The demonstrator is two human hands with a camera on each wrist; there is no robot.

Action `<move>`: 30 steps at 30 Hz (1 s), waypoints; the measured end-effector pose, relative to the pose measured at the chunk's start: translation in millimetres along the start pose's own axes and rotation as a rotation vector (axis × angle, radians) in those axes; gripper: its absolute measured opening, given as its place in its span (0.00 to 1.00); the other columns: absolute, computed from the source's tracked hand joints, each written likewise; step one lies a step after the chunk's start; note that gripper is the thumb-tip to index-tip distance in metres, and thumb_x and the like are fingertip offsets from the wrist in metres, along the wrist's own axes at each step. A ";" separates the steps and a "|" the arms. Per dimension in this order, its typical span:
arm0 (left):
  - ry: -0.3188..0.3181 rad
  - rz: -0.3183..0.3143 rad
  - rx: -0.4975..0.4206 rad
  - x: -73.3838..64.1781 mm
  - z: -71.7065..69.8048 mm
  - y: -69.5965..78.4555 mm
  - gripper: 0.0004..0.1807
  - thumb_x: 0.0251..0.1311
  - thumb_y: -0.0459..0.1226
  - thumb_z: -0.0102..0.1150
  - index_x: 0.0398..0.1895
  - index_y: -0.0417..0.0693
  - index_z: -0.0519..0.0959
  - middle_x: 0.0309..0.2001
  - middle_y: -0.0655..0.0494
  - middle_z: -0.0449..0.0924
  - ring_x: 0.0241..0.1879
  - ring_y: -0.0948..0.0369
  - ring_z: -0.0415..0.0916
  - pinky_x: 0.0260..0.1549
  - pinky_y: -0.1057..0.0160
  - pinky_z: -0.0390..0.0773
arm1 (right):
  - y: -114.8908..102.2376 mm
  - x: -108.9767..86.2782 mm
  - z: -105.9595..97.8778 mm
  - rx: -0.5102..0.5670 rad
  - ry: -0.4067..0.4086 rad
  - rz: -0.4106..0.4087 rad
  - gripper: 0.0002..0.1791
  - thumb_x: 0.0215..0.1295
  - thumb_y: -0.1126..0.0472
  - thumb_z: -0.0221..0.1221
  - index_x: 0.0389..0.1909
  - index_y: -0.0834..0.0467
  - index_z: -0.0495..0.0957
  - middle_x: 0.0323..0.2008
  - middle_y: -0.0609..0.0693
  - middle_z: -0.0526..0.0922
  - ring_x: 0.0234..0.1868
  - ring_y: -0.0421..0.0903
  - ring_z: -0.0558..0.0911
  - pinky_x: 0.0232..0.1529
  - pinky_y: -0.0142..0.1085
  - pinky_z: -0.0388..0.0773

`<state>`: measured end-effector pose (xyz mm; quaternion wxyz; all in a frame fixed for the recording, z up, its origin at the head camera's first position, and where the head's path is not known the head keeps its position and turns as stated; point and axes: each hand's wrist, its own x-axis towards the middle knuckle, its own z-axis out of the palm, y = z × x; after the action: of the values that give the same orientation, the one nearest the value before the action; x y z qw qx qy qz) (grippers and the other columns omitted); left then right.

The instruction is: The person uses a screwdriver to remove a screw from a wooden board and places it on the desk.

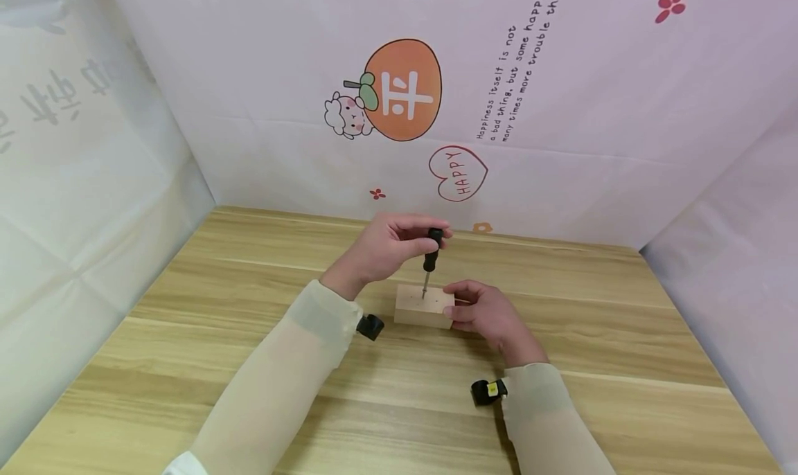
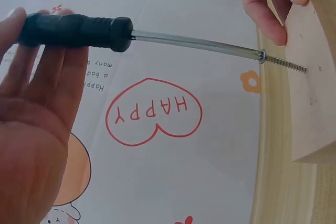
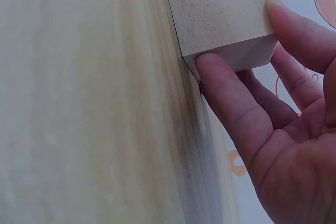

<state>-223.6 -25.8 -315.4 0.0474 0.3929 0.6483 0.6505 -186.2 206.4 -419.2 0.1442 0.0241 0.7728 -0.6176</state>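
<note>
A black-handled screwdriver (image 1: 431, 259) stands nearly upright, tip down, over a pale wooden block (image 1: 419, 316). My left hand (image 1: 388, 249) pinches its handle near the upper end, between thumb and fingers. In the left wrist view, the shaft meets the head of a threaded screw (image 2: 286, 65), whose point is at the block's face; small dark marks dot that face. My right hand (image 1: 492, 317) grips the block's right end. Seen from the right wrist, one fingertip presses the end face and the thumb (image 3: 296, 32) rests at the block's edge.
The block lies on a wood-grain table (image 1: 386, 406). Behind it hangs a white printed cloth (image 1: 280, 156) with an orange fruit, a red heart and lettering. Plain pale cloth sides flank the table. Small black cameras (image 1: 370, 327) are worn at both wrists.
</note>
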 end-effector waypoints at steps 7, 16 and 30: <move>0.019 0.049 0.026 -1.8 -1.9 -3.0 0.16 0.68 0.27 0.58 0.57 0.36 0.81 0.49 0.46 0.83 0.49 0.53 0.79 0.51 0.55 0.78 | -0.3 -0.2 0.3 -0.002 -0.004 -0.005 0.24 0.60 0.67 0.69 0.58 0.61 0.79 0.59 0.59 0.76 0.54 0.55 0.78 0.47 0.46 0.82; 0.013 0.051 0.071 0.3 0.1 -2.7 0.14 0.66 0.28 0.62 0.54 0.36 0.83 0.47 0.50 0.83 0.44 0.54 0.80 0.45 0.56 0.80 | -1.3 -1.8 1.1 -0.005 -0.004 -0.005 0.23 0.60 0.67 0.70 0.58 0.61 0.79 0.59 0.59 0.76 0.54 0.55 0.78 0.46 0.46 0.82; 0.061 0.004 0.017 3.0 5.2 -0.6 0.12 0.65 0.27 0.62 0.51 0.36 0.81 0.48 0.41 0.83 0.45 0.54 0.83 0.45 0.55 0.82 | 1.2 1.0 -0.6 -0.008 -0.004 -0.007 0.23 0.60 0.66 0.70 0.57 0.60 0.79 0.60 0.58 0.76 0.55 0.55 0.77 0.46 0.45 0.82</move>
<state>-222.9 -19.9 -315.3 0.0228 0.3747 0.6541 0.6567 -187.0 207.1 -420.5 0.1435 0.0196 0.7750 -0.6151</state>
